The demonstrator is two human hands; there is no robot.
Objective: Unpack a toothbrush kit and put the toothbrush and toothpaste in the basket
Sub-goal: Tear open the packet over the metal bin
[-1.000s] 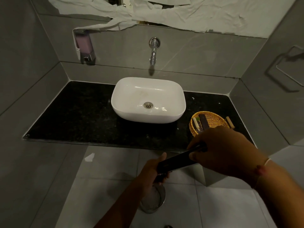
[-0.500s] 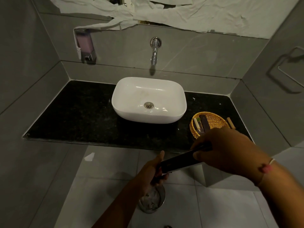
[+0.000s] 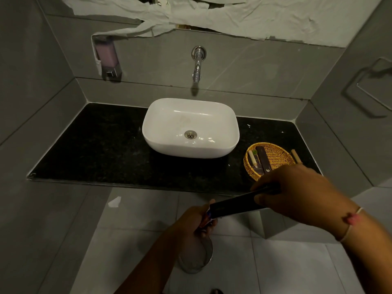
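You are holding the toothbrush kit [image 3: 235, 205], a long dark box, in the air in front of the desk [image 3: 101, 149], lower than its front edge and to the right of the white basin [image 3: 191, 128]. Your right hand [image 3: 297, 192] grips the box's far end, with the fingers [image 3: 265, 200] wrapped over the top and the thumb under it. Your left hand [image 3: 197, 221] closes around the near end, where a bit of white and blue shows at the box's mouth; what that bit is cannot be told. The box runs slanted, its right end higher and nearer the desk than its left.

The woven basket [image 3: 275, 158] sits on the desk to the right of the basin, near the front edge, and your right hand covers its near rim. Inside it, toward the basin side, lie a dark box [image 3: 263, 160] and a pale stick-like item [image 3: 252, 159], side by side. A second pale stick [image 3: 296, 155] rests on the desk just beyond the basket, on the side away from the basin.

On the wall above the basin is a chrome tap [image 3: 197, 64], and a soap dispenser [image 3: 107, 58] hangs further left of it. A thin band [image 3: 352, 221] circles your right wrist.
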